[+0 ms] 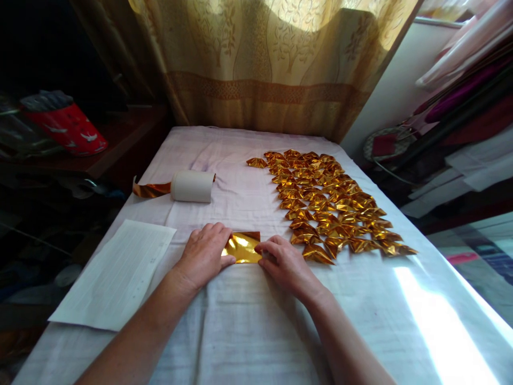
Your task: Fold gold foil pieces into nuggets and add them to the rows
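A small sheet of shiny gold foil paper (241, 249) lies on the white cloth in front of me, its far edge folded or lifted and showing a darker copper tone. My left hand (206, 251) grips its left end, fingers over the far side and thumb along the near edge. At the right end, my right hand (282, 262) pinches the sheet between thumb and bent fingers. Just beyond that hand, several folded gold foil pieces (316, 203), pointed at both ends, lie in rows. The parts of the sheet under my fingers are hidden.
A white roll (192, 186) with a copper-coloured foil strip (152, 189) lies at the back left. Nearer, a printed paper sheet (116, 272) rests on the white cloth (240, 331). A red container (72, 128) stands on a dark side table; a patterned curtain (256, 69) hangs behind.
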Action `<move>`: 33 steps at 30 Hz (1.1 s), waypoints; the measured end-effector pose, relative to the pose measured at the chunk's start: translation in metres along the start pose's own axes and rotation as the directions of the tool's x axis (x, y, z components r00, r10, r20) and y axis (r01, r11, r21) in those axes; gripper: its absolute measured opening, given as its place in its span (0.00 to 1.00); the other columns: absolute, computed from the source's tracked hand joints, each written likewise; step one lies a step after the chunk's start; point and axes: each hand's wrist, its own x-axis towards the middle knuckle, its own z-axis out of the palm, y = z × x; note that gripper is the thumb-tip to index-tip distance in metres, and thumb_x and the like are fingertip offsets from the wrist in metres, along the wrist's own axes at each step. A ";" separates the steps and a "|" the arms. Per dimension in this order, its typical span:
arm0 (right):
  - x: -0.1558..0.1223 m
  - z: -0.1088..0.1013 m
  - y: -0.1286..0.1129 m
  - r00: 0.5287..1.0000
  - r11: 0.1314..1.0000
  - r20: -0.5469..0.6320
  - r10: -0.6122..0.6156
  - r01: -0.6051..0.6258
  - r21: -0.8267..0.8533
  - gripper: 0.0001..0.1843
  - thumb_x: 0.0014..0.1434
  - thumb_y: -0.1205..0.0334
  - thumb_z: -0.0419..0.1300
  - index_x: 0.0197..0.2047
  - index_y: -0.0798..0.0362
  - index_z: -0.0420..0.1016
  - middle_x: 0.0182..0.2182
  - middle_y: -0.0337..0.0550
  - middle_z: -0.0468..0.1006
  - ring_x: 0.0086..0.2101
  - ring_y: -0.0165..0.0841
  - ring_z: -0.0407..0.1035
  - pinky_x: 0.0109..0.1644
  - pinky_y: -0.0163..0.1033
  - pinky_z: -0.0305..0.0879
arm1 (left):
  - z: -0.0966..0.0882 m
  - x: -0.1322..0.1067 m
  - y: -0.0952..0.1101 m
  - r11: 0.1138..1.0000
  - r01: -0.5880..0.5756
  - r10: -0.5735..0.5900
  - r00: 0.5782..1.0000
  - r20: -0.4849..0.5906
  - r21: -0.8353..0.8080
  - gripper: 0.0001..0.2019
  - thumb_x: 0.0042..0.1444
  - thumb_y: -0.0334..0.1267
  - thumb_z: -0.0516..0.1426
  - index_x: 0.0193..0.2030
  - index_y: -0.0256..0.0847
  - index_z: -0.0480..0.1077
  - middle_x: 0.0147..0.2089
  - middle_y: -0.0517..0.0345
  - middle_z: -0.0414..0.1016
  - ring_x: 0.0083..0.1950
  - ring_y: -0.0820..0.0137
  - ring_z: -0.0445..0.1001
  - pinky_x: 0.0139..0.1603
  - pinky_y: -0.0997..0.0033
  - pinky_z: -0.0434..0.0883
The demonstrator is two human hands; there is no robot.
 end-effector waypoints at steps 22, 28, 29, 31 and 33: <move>-0.001 0.000 -0.004 1.000 1.000 -0.024 0.007 -0.007 -0.015 0.14 0.57 0.71 0.62 0.45 0.48 0.80 0.40 0.41 0.76 0.44 0.33 0.70 0.48 0.35 0.64 | -0.001 0.002 -0.012 0.996 -0.042 0.047 0.996 0.076 -0.073 0.18 0.53 0.40 0.62 0.51 0.48 0.67 0.55 0.56 0.70 0.58 0.60 0.66 0.56 0.60 0.60; -0.001 -0.002 0.003 1.000 1.000 -0.013 -0.026 0.026 -0.003 0.15 0.56 0.74 0.61 0.45 0.49 0.80 0.40 0.41 0.76 0.43 0.32 0.71 0.48 0.34 0.64 | 0.001 0.005 -0.031 0.987 -0.112 0.127 0.982 0.138 -0.111 0.25 0.52 0.36 0.59 0.58 0.52 0.64 0.60 0.57 0.67 0.63 0.60 0.62 0.61 0.60 0.57; -0.001 -0.002 0.003 0.999 0.999 -0.013 -0.035 0.035 -0.004 0.15 0.57 0.74 0.60 0.45 0.49 0.80 0.40 0.42 0.76 0.42 0.32 0.71 0.48 0.33 0.64 | 0.001 0.005 -0.032 0.987 -0.115 0.131 0.981 0.145 -0.114 0.26 0.51 0.35 0.59 0.58 0.52 0.64 0.60 0.57 0.67 0.63 0.60 0.62 0.61 0.61 0.57; -0.003 -0.002 0.002 0.998 0.999 -0.035 -0.050 0.050 -0.022 0.15 0.59 0.73 0.58 0.46 0.49 0.79 0.41 0.43 0.77 0.42 0.32 0.71 0.48 0.34 0.65 | 0.001 0.005 -0.033 0.986 -0.119 0.136 0.980 0.147 -0.118 0.27 0.50 0.34 0.58 0.59 0.52 0.64 0.60 0.57 0.67 0.63 0.61 0.63 0.61 0.61 0.57; -0.006 0.001 -0.006 0.994 0.995 -0.091 -0.065 0.059 -0.076 0.14 0.61 0.71 0.57 0.47 0.49 0.79 0.41 0.44 0.77 0.42 0.34 0.71 0.49 0.36 0.66 | 0.001 0.005 -0.033 0.986 -0.121 0.137 0.980 0.143 -0.114 0.27 0.50 0.34 0.58 0.59 0.52 0.64 0.60 0.57 0.67 0.63 0.61 0.63 0.61 0.61 0.58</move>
